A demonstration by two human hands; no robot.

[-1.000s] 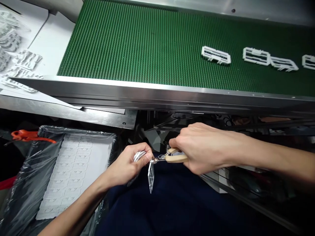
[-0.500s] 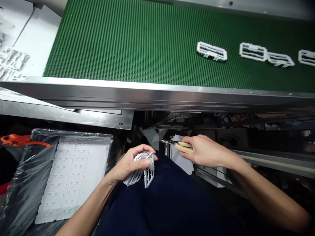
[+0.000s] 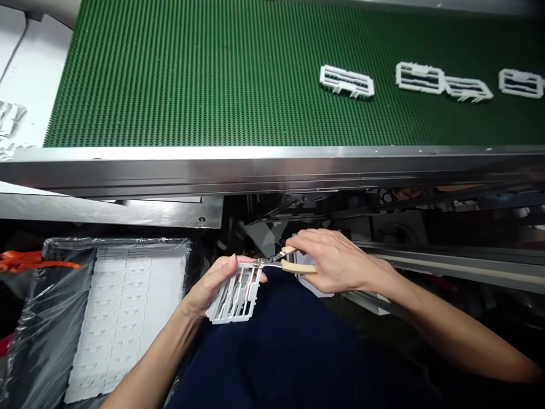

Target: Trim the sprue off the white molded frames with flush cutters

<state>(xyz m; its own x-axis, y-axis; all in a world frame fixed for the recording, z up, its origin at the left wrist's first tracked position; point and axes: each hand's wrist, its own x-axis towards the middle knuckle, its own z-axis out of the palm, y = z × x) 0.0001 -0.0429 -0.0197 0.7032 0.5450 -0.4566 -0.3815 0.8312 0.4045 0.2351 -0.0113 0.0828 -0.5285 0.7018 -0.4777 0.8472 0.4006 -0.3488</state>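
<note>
My left hand is closed on several white slotted plastic frames, held as a stack over my dark blue clothing. In my right hand is a pair of nippers with cream handles spread apart. The metal jaws of the nippers meet the upper corner of the front frame, close to my left fingertips. Whether the jaws have closed on the plastic I cannot tell.
On the green ribbed conveyor belt lie several white plastic frames. A metal rail edges it. At lower left a plastic-lined crate holds rows of white parts; orange-handled cutters lie by its rim.
My right hand has brought the nippers left to the frames, and their handles have spread. My left hand has turned the frames so their slotted faces show. The view has shifted slightly.
</note>
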